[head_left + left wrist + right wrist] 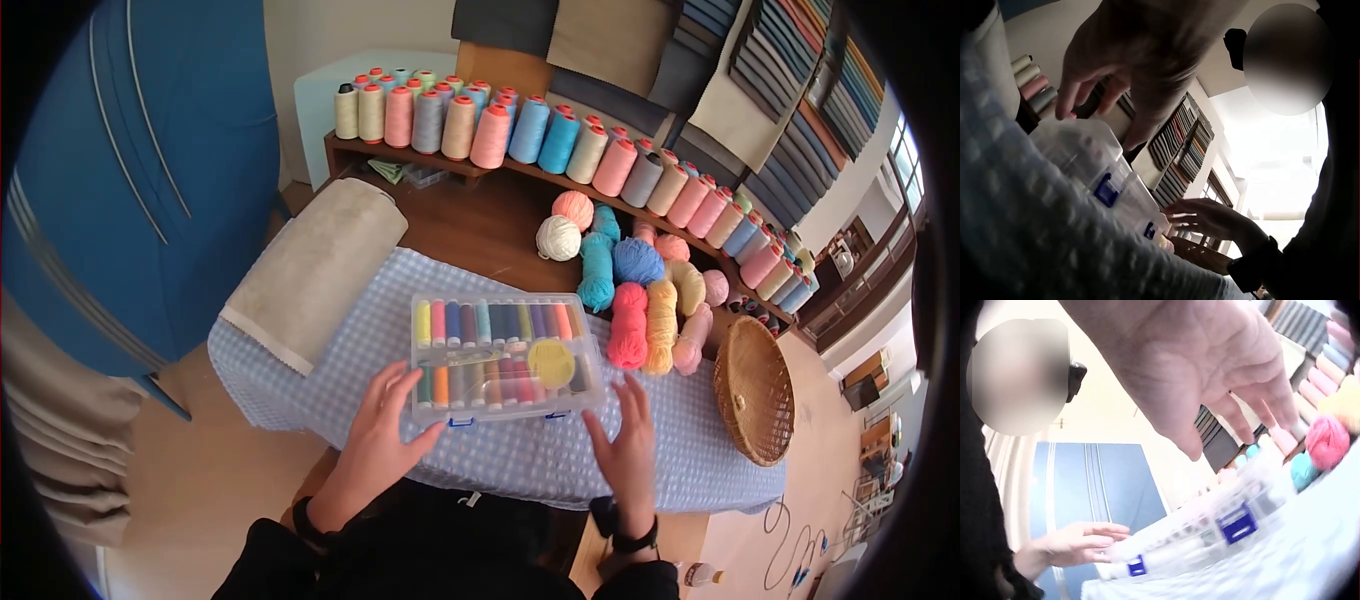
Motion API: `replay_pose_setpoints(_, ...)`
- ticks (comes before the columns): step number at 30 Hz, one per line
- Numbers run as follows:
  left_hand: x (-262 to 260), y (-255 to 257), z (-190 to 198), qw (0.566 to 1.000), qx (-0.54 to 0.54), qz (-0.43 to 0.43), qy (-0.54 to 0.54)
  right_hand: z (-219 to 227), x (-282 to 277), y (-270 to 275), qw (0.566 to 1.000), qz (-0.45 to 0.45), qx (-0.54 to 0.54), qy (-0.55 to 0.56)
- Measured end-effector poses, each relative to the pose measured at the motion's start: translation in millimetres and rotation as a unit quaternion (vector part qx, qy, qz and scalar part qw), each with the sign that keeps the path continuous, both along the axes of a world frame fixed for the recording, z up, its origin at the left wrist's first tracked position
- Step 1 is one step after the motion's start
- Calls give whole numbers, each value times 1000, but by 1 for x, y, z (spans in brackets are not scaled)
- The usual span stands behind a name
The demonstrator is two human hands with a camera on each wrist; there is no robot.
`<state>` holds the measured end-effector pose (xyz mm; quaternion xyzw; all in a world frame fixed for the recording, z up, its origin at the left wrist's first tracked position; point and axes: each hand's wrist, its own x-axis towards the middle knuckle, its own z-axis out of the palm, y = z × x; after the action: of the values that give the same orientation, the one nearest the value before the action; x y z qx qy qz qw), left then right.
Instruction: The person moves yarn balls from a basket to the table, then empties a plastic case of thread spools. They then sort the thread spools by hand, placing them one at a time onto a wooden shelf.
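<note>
A clear plastic box (592, 365) lies on the checked cloth, its lid down and its blue latches (460, 422) facing me. Two rows of thread spools (484, 322) in many colours show through the lid, along with a round yellow disc (551, 364). At the box's left front corner is my left hand (385, 435), fingers spread, fingertips right at the edge. My right hand (628, 445) is held near the right front corner with fingers apart. From the right wrist view, the right palm (1191, 369) hangs over the box's end, gripping nothing.
Behind the box lie yarn skeins (628, 325) and yarn balls (558, 239). A wicker basket (735, 395) leans at the table's right. Rolled grey fabric (315, 270) is on the left. Thread cones (490, 137) line a raised wooden shelf at the back.
</note>
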<state>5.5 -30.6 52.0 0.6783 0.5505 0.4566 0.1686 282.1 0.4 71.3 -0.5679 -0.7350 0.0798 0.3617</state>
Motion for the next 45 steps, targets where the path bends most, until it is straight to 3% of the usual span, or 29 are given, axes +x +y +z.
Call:
replay_pose_setpoints(2, -7, 3, -8, 1000, -22, 13, -14, -7, 13, 11, 998, -38, -28, -49)
replay_pose_setpoints(3, -9, 3, -12, 1000, -11, 2, 1, -1, 16, 13, 990, -13, -126, -63)
replay_pose_setpoints(4, -9, 3, -14, 1000, 2, -7, 16, 0, 17, 15, 990, -13, -125, -64)
replay_pose_setpoints(6, -8, 0, -5, 1000, 3, -11, 19, 2, 18, 17, 992, 45, -118, 1)
replay_pose_setpoints(10, -13, 9, 13, 996, 19, -7, 83, 13, 25, 21, 977, 10, -188, 99)
replay_pose_setpoints(12, -24, 33, 20, 1000, -4, -18, 12, 21, 26, 33, 955, 85, -148, 242)
replay_pose_setpoints(14, -42, 75, 5, 999, 2, -25, -44, 35, 28, 53, 943, 159, -156, 247)
replay_pose_setpoints(16, -55, 125, -7, 980, -160, -48, -105, 43, 17, 60, 933, 151, -154, 290)
replay_pose_setpoints(17, -54, 135, 3, 980, -160, -47, -106, 44, 13, 64, 934, 145, -151, 290)
replay_pose_setpoints(18, -50, 144, 14, 947, -260, -98, -163, 41, 11, 67, 935, 138, -148, 291)
replay_pose_setpoints(19, -45, 148, 19, 898, -354, -148, -217, 25, 12, 74, 949, 140, -128, 253)
replay_pose_setpoints(20, -42, 151, 17, 898, -352, -148, -218, 15, 14, 72, 949, 142, -126, 252)
replay_pose_setpoints(22, -36, 160, 8, 937, -292, -96, -167, 3, 5, 62, 981, 130, -122, 73)
replay_pose_setpoints(23, -34, 162, 5, 937, -292, -98, -165, 1, 0, 62, 981, 128, -122, 74)
replay_pose_setpoints(25, -30, 162, 3, 943, -268, -77, -180, -4, -11, 61, 985, 161, -39, -49)
replay_pose_setpoints(26, -27, 160, -1, 942, -273, -81, -176, -6, -17, 58, 986, 156, -42, -45)
replay_pose_setpoints(28, -20, 160, -10, 938, -218, -13, -269, -7, -28, 58, 981, 74, 92, -155)
replay_pose_setpoints(30, -23, 163, -20, 934, -201, -24, -295, -11, -28, 63, 976, 77, 135, -155)
replay_pose_setpoints(32, -25, 164, -25, 923, -199, 35, -327, -14, -25, 66, 988, 120, 75, -56)
replay_pose_setpoints(36, -41, 168, -35, 904, -186, 39, -382, -5, 1, 56, 990, 90, 111, -19)
replay_pose_setpoints(39, -49, 158, -21, 872, -201, 68, -441, -17, 27, 46, 994, 17, 38, -99)
replay_pose_setpoints(41, -50, 150, -12, 866, -193, 83, -453, -22, 33, 42, 979, -11, -98, -179)
replay_pose_setpoints(45, -61, 149, -24, 878, -165, 126, -432, -14, 10, 41, 965, -15, -68, -252)
